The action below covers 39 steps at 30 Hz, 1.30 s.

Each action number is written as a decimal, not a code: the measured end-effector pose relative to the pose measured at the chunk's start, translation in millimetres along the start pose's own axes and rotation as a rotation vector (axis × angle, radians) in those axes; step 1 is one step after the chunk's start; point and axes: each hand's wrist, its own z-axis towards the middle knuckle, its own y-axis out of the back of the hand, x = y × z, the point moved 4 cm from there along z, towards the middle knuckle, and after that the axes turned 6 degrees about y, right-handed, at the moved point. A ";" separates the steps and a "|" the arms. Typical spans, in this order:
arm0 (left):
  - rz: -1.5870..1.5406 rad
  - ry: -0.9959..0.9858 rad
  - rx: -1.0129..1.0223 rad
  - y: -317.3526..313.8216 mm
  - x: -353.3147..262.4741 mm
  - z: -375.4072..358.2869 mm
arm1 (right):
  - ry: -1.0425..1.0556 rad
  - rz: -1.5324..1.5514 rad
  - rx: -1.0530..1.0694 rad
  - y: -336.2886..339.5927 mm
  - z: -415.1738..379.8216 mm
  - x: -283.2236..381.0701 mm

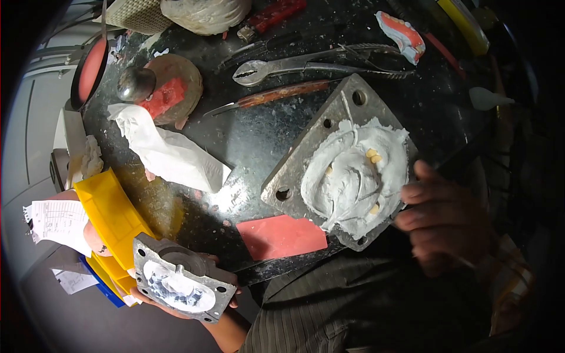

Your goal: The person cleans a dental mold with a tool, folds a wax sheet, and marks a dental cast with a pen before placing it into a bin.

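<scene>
My left hand grips a metal denture flask half from below, tilted off the table's front edge. White plaster with a glossy, tooth-shaped hollow fills it. Another metal flask half lies on the dark table, heaped with rough white plaster in which a few yellowish teeth show. Beside its right edge is my right hand, fingers curled and somewhat blurred; whatever they hold is hidden. A pink wax sheet lies at the table edge, partly under the flask's corner.
Pliers and a wood-handled wax knife lie behind the flask. A crumpled white tissue is left of centre, near a round block with red wax. Yellow bins stand at left. A pink-and-white denture sits at the back right.
</scene>
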 end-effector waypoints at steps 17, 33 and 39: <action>-0.063 -0.092 0.056 -20.8 4.8 9.4 | -0.144 0.244 -0.205 11.3 38.8 -37.7; 0.068 -0.125 -0.064 -31.8 8.5 11.5 | -0.234 0.291 -0.466 -4.4 -11.1 13.3; -0.082 -0.244 -0.030 -38.1 6.9 10.9 | -0.261 0.019 -0.424 -9.6 21.4 15.8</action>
